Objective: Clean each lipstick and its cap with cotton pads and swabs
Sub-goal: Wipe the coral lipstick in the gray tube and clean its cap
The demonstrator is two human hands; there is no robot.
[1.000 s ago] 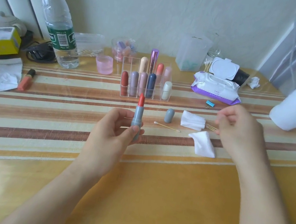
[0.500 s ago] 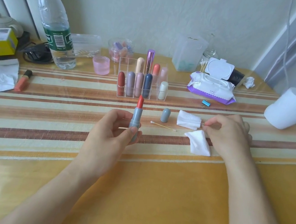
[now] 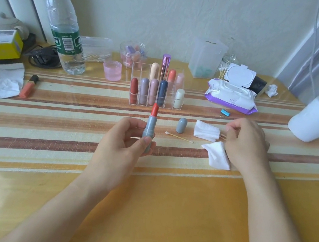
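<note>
Lipstick [image 3: 150,127] — left hand [image 3: 121,148]; swab [image 3: 236,129] — right hand [image 3: 244,143]

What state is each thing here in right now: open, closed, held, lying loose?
Lipstick, uncapped, red tip out, upright in left hand.
Grey cap, off, standing upright.
Wipes pack, lid flipped open.
Water bottle, capped, upright.
Loose swab, lying flat.
Right hand, pinching a swab stick.

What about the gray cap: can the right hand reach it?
Probably yes: only the low folded cotton pad lies between the right hand and the upright gray cap. The hand seems busy pinching a swab.
</note>
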